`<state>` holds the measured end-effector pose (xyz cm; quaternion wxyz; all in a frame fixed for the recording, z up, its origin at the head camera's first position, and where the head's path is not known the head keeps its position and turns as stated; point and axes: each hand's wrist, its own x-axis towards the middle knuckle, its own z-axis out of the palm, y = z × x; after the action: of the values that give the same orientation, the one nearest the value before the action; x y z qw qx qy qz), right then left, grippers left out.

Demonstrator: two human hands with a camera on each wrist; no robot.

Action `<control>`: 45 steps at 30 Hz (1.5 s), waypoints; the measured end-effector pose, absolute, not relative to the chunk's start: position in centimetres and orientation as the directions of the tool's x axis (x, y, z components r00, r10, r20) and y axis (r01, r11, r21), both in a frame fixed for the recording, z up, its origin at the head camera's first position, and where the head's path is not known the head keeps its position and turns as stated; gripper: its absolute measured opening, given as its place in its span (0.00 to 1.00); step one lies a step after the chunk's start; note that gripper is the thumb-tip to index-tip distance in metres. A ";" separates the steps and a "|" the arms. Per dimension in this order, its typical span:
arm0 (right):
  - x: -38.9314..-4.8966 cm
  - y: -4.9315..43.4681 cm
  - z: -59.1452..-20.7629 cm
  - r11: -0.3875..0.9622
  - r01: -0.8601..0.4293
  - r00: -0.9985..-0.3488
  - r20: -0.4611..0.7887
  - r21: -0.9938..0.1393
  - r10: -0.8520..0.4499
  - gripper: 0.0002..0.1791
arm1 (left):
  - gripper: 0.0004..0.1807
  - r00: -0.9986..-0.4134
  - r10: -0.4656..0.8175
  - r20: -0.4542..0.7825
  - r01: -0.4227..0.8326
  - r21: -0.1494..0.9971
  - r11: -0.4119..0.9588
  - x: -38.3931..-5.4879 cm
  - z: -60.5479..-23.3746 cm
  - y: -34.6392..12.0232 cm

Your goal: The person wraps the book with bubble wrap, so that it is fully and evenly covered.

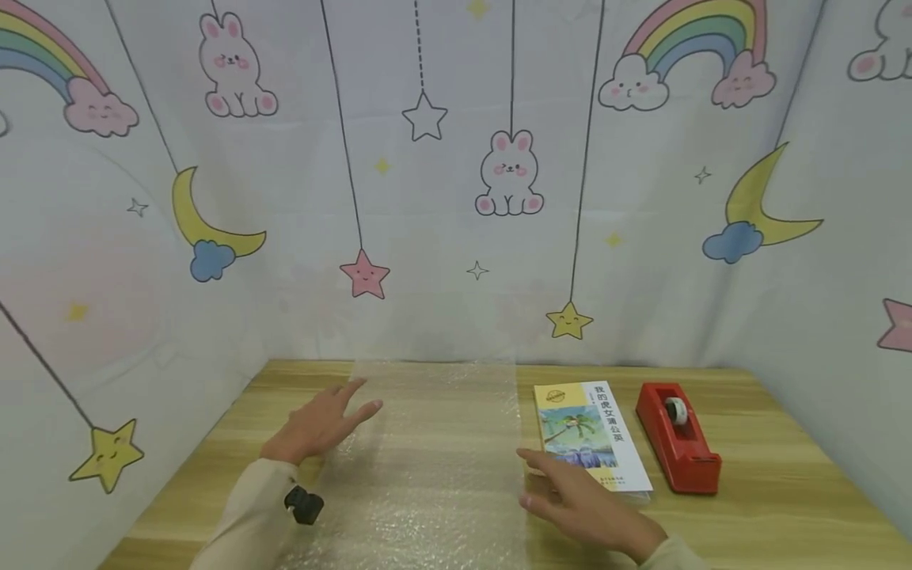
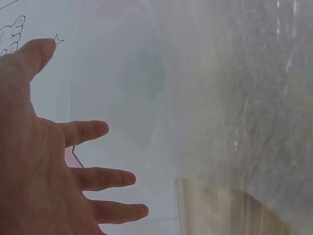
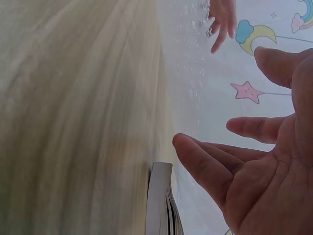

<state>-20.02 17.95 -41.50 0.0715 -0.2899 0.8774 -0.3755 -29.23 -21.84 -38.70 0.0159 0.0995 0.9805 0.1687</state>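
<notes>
A clear sheet of bubble wrap (image 1: 435, 459) lies flat down the middle of the wooden table (image 1: 769, 491). My left hand (image 1: 324, 423) hovers with straight, spread fingers over the sheet's left edge; the left wrist view shows its open palm (image 2: 44, 161) above the wrap (image 2: 244, 98). My right hand (image 1: 577, 499) is spread flat just right of the sheet, beside a paperback book (image 1: 591, 434) with a yellow and white cover. In the right wrist view the open palm (image 3: 264, 166) is above the book's page edge (image 3: 161, 200). Neither hand holds anything.
A red tape dispenser (image 1: 677, 437) with a roll of clear tape stands right of the book. Fabric walls printed with rainbows, bunnies, moons and stars close in the table at the back and both sides. A small black wrist camera (image 1: 304, 504) sits on my left sleeve.
</notes>
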 end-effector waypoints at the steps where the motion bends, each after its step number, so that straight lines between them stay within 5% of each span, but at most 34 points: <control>1: -20.0 17.9 -41.6 0.544 -0.460 -0.817 0.096 -0.702 -0.568 0.36 | 0.45 -0.979 0.206 -0.002 0.193 0.345 0.919 -29.4 -38.7 -22.0; 18: -20.3 17.8 -42.6 0.431 -0.383 -0.776 0.031 -0.817 -0.630 0.28 | 0.33 -0.951 0.308 -0.002 0.272 0.463 0.844 -30.7 -39.6 -23.8; 31: -20.1 17.5 -43.0 0.403 -0.354 -0.806 0.057 -0.844 -0.588 0.23 | 0.20 -0.943 0.331 -0.016 0.260 0.583 0.770 -31.3 -40.1 -24.8; 45: -20.9 17.7 -42.8 0.440 -0.355 -0.853 0.094 -0.825 -0.513 0.27 | 0.18 -0.936 0.351 0.035 0.308 0.568 0.763 -30.9 -40.0 -25.7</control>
<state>-20.94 17.74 -42.82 0.0852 -0.2572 0.8442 -0.4624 -30.93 -25.71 -39.97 0.0367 0.1756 0.9382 0.2960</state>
